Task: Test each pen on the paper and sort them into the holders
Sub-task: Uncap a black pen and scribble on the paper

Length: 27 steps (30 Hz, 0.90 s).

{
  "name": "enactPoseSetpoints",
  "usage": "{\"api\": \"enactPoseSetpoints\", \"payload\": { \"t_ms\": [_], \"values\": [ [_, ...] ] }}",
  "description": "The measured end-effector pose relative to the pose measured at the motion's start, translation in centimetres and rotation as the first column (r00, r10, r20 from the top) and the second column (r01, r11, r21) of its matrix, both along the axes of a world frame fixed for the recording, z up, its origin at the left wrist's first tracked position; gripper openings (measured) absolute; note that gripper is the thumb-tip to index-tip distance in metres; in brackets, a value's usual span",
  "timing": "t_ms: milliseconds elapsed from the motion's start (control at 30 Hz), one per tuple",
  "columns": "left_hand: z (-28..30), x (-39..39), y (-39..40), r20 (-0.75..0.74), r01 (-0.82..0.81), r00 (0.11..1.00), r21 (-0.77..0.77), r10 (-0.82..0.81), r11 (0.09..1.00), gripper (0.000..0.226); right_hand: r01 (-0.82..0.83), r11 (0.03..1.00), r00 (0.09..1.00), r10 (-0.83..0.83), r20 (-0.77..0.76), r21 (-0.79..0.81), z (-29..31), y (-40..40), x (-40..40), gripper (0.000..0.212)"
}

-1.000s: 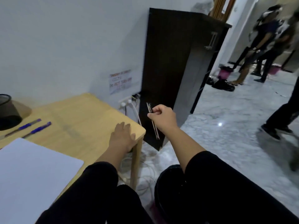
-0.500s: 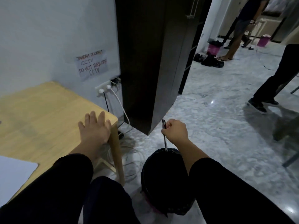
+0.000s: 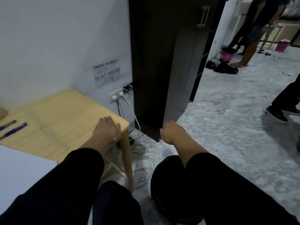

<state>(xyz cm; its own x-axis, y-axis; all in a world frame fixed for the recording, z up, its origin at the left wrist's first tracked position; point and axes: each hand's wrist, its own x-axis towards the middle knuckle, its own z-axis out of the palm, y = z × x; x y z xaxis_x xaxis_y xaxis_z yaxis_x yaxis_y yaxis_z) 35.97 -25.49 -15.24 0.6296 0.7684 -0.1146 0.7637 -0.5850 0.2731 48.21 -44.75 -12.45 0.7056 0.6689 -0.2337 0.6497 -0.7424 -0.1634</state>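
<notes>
Beside the near right corner of a pale wooden table (image 3: 61, 114), left hand (image 3: 106, 132) lying flat, palm down, fingers loosely spread and holding nothing. Off the table edge, right hand (image 3: 170, 131) raised over the floor, fingers curled in toward the palm with nothing visible in them; whether fully closed cannot be told from this angle. Directly below the right forearm, round black bin (image 3: 165, 181) standing on the floor, largely hidden by the black sleeve, contents not visible. Far left on the tabletop, two blue pens (image 3: 13, 131) lying side by side and slanted, well apart from both hands. Nearer the lower left, white sheet of paper (image 3: 21, 172) lying flat, partly covered by the left sleeve. Behind the table, white wall with a taped handwritten note (image 3: 106, 72) reading "DO NOT TURN OFF CCTV", and under it a white wall socket (image 3: 116, 95) with a black and a white cord hanging down. Loose white cable (image 3: 141, 168) coiled on the floor by the table leg. Just beyond the right hand, tall dark wooden cabinet (image 3: 164, 62) blocking the view ahead. Across the grey marbled floor (image 3: 227, 127), legs of other people, a pink bucket (image 3: 226, 56) and dark shoes in the background.
</notes>
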Motion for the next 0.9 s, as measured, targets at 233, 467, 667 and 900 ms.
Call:
{"api": "enactPoseSetpoints", "payload": {
  "t_ms": [233, 467, 667, 900],
  "values": [
    [4.7, -2.7, 0.5, 0.046, 0.019, 0.999, 0.126, -0.025, 0.992, 0.046, -0.124, 0.987, 0.99, 0.116, 0.083, 0.104, 3.8, 6.4, -2.4, 0.041],
    [8.6, -8.9, 5.2, 0.023, -0.092, 0.996, 0.198, 0.089, 0.976, 0.05, -0.294, 0.952, 0.946, 0.277, 0.167, 0.089, 8.2, 12.8, -7.7, 0.045],
    [11.6, -15.9, 9.0, 0.088, -0.295, 0.955, 0.219, 0.282, 0.93, 0.042, -0.434, 0.89, 0.895, 0.408, 0.181, 0.142, 10.1, 19.2, -13.6, 0.047],
    [13.5, -25.9, 11.6, 0.03, -0.372, 0.924, 0.303, 0.381, 0.877, 0.035, -0.585, 0.788, 0.809, 0.55, 0.209, 0.193, 11.0, 26.5, -21.8, 0.045]
  ]
}}
